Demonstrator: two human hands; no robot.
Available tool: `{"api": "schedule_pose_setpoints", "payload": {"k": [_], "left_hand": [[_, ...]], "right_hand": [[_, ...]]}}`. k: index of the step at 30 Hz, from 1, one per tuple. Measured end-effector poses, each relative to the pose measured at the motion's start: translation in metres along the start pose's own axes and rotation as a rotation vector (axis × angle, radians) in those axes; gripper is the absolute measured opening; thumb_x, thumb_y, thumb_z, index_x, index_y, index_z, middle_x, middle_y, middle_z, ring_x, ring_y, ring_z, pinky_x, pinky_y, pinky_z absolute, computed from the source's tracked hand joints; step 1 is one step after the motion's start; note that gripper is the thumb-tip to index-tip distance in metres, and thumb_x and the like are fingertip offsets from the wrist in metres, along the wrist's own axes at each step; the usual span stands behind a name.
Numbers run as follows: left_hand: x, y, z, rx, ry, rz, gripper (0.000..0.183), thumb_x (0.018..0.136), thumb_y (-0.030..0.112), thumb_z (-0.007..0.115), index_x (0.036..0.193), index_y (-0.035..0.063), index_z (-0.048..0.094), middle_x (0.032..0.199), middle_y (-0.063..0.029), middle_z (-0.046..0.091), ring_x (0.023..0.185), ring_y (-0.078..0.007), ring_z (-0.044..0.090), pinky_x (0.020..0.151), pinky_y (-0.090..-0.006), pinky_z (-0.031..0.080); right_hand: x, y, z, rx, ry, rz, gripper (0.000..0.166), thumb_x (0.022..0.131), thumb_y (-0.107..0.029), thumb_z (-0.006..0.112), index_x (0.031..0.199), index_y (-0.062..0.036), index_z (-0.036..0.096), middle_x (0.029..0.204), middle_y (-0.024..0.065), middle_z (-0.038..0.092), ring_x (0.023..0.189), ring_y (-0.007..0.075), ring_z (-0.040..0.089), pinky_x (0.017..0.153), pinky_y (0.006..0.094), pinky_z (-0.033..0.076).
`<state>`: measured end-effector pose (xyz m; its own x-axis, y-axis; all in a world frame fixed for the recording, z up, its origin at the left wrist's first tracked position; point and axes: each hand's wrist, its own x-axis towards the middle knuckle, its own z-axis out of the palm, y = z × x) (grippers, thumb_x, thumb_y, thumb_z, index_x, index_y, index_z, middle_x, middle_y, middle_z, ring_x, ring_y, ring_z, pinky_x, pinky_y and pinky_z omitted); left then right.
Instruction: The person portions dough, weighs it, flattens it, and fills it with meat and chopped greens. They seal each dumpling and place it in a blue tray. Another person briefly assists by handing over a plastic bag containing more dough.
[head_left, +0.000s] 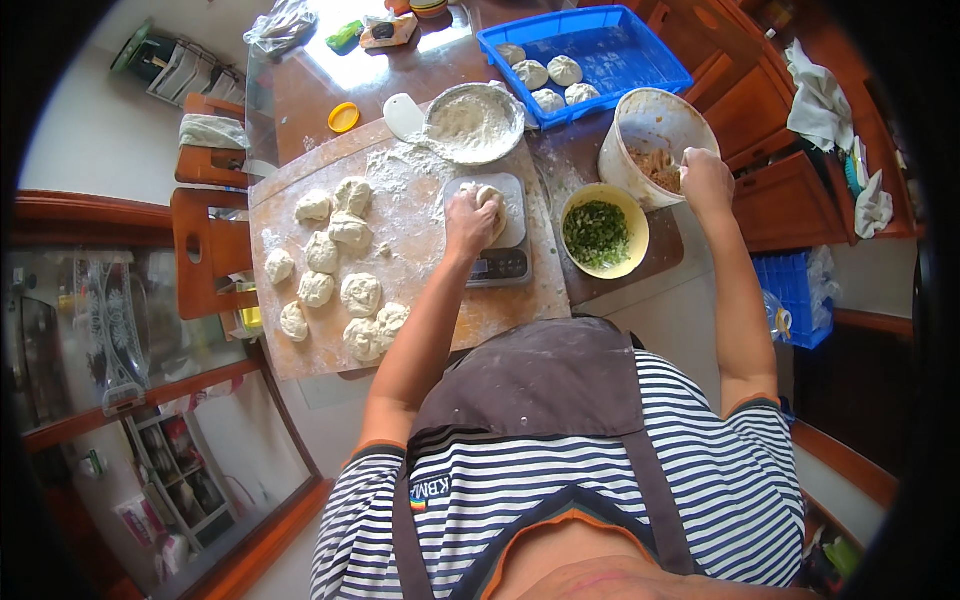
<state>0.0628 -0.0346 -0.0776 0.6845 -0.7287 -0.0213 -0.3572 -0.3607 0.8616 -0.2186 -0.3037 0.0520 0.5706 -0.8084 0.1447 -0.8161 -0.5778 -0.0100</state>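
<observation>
My left hand (472, 223) holds a pale piece of dough (492, 201) over the plate of a kitchen scale (516, 259). At the near right rim of a white plastic bucket (626, 142), my right hand (708, 180) is closed around what seems a thin utensil handle, mostly hidden by the fingers. Brown filling (660, 171) lies in the bucket. Just below it is a yellow bowl (643, 253) of chopped greens (597, 231). Several dough lumps (361, 294) rest on the floured board (420, 300), left of the scale. A metal bowl (517, 142) of flour (472, 120) stands behind the scale.
A blue tray (585, 34) with several pleated buns (565, 70) stands at the back right. A white scraper (403, 118) lies beside the flour bowl, and a yellow lid (343, 118) is farther left. Wooden chairs (214, 259) stand along the table's left side.
</observation>
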Motion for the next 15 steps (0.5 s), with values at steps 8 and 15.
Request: {"api": "schedule_pose_setpoints", "payload": {"k": [8, 15], "left_hand": [[0.021, -0.024, -0.046, -0.431, 0.058, -0.103, 0.039, 0.092, 0.028, 0.07, 0.113, -0.0049, 0.069, 0.104, -0.0132, 0.073, 0.095, -0.0186, 0.066, 0.087, -0.0315, 0.051], [0.013, -0.029, -0.067, -0.51, 0.001, -0.199, 0.045, 0.094, 0.033, 0.067, 0.118, -0.0057, 0.067, 0.106, -0.0105, 0.072, 0.096, -0.0156, 0.063, 0.087, -0.029, 0.047]], "right_hand": [[-0.005, -0.002, 0.03, -0.206, -0.001, -0.129, 0.013, 0.087, -0.011, 0.059, 0.09, -0.006, 0.071, 0.097, 0.0146, 0.066, 0.095, 0.0333, 0.063, 0.082, 0.0417, 0.053], [-0.061, -0.068, -0.017, 0.171, 0.353, -0.392, 0.013, 0.085, -0.007, 0.065, 0.097, -0.003, 0.069, 0.092, 0.0124, 0.062, 0.091, 0.0323, 0.059, 0.082, 0.0417, 0.049]]}}
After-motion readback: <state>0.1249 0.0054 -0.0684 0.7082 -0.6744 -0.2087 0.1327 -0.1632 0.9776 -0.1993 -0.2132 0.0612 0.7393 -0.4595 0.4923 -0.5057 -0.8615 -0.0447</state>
